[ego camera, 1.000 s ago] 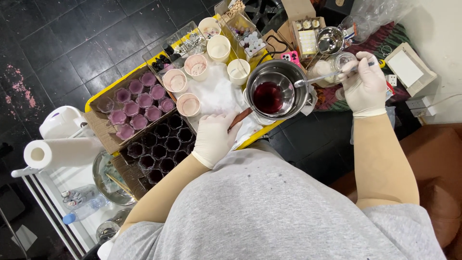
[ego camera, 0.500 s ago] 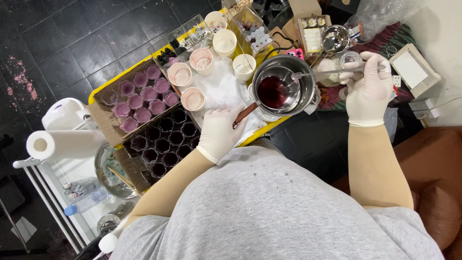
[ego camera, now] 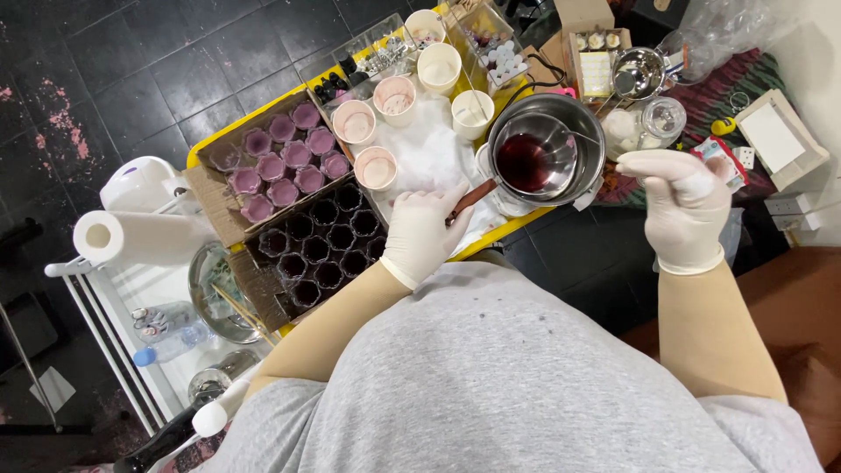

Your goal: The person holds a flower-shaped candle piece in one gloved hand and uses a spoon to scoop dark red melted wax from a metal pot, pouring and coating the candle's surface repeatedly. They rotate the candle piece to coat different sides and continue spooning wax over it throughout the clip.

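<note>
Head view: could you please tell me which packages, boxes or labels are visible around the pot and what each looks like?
Cardboard box: behind the pot, brown, open, holding a pale sheet.
Sachet: beside the right hand, small, white with red and green.
White box: far right, flat, square, tan-edged.
Cardboard tray: left, brown, holding purple cups.

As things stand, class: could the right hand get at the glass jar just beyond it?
Probably yes. The right hand hovers just short of the glass jar, with nothing between them, though its curled fingers may already hold something small.
</note>
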